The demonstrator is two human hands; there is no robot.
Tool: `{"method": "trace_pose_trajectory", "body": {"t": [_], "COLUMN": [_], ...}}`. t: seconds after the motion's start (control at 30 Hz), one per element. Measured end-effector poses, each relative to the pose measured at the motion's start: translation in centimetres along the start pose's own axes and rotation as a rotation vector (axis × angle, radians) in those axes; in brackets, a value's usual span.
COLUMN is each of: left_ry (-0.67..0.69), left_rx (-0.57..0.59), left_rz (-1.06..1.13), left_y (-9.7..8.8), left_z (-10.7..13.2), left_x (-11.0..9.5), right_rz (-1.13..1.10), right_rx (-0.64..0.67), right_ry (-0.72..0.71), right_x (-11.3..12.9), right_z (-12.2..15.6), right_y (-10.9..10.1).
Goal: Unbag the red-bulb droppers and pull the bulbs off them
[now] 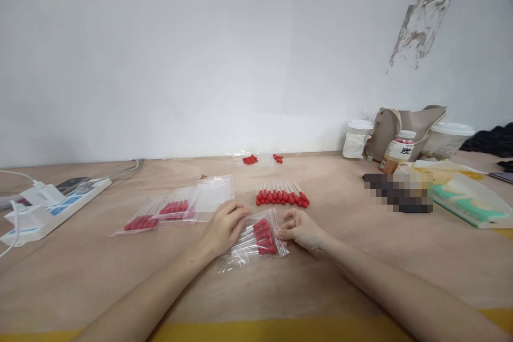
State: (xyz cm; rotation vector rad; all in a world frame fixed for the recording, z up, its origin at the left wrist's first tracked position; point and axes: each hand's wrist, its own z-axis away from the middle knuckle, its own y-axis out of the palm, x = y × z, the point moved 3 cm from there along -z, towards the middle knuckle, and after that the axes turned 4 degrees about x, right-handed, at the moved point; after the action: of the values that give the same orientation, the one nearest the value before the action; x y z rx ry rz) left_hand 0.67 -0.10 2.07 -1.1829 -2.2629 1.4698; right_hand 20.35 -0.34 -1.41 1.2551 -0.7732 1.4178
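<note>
A clear zip bag (248, 248) lies in front of me on the brown tabletop, with several red-tipped white sticks (264, 235) inside, their red ends toward the right. My left hand (227, 227) is curled over the bag's left upper edge, fingers bent against the plastic. At the zip end, my right hand (300, 230) pinches the bag's edge between thumb and fingers. Just beyond the hands is a row of loose red-tipped sticks (282, 197), red ends toward me. To the left, filled bags (140, 222) overlap an unfilled zip bag (214, 192).
Against the wall lies a clear bag with small red pieces (250, 160). A white power strip (76, 203) with chargers sits at left. On the right stand a lidded cup (358, 139), a bottle (398, 152), a beige bag (409, 123) and a green tissue pack (468, 200).
</note>
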Motion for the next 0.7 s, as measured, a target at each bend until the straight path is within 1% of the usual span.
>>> {"method": "trace_pose_trajectory", "body": {"t": [0.03, 0.1, 0.17, 0.2, 0.27, 0.47, 0.6, 0.7], "left_ry": [0.042, 0.130, 0.204, 0.231, 0.283, 0.472, 0.523, 0.521], "left_rx": [0.028, 0.126, 0.203, 0.217, 0.211, 0.093, 0.056, 0.064], "left_rz": [0.026, 0.081, 0.098, 0.092, 0.055, -0.107, -0.168, -0.175], "left_y": [0.0, 0.2, 0.6, 0.9, 1.3, 2.2, 2.6, 2.8], "left_z": [-0.2, -0.7, -1.1, -1.4, -2.0, -3.1, -3.0, -2.8], "left_x": [-0.9, -2.6, -3.5, -3.7, -3.6, -3.5, -3.6, -3.4], "right_rz": [0.003, 0.000, -0.011, -0.018, -0.023, 0.039, 0.035, 0.030], "right_rx": [0.004, 0.023, 0.054, 0.068, 0.092, 0.087, 0.102, 0.177], "right_ry": [-0.007, -0.020, -0.034, -0.043, -0.060, -0.084, -0.114, -0.149], "right_x": [0.0, -0.1, -0.1, -0.1, -0.1, 0.0, 0.0, -0.2], "right_z": [-0.1, -0.2, -0.3, -0.3, -0.3, -0.3, -0.4, -0.5], "right_y": [0.1, 0.2, 0.3, 0.3, 0.3, 0.4, 0.3, 0.0]}}
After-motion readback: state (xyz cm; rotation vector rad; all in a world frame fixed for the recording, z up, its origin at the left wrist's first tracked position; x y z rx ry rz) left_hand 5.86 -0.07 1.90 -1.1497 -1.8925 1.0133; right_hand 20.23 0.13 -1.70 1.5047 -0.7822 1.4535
